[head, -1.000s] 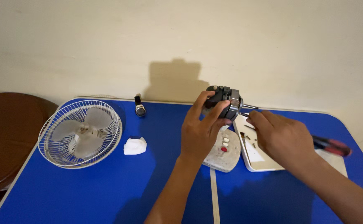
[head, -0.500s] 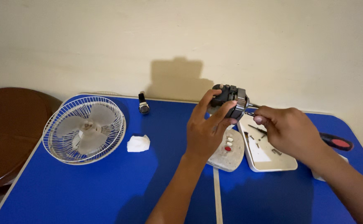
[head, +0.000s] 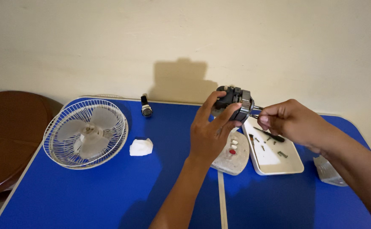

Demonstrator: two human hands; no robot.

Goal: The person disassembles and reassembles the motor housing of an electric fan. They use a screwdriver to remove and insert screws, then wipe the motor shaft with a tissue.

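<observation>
Over the blue table (head: 109,191), beside the wire fan guard (head: 86,132), the left hand (head: 208,133) clamps its grip around the motor (head: 235,104), likely heavy, rigid, best held by its casing. The right hand (head: 289,121) pinches its shaft.

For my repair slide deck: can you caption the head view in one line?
Left hand holds a small fan motor above a blue table while the right hand pinches its shaft.
</observation>
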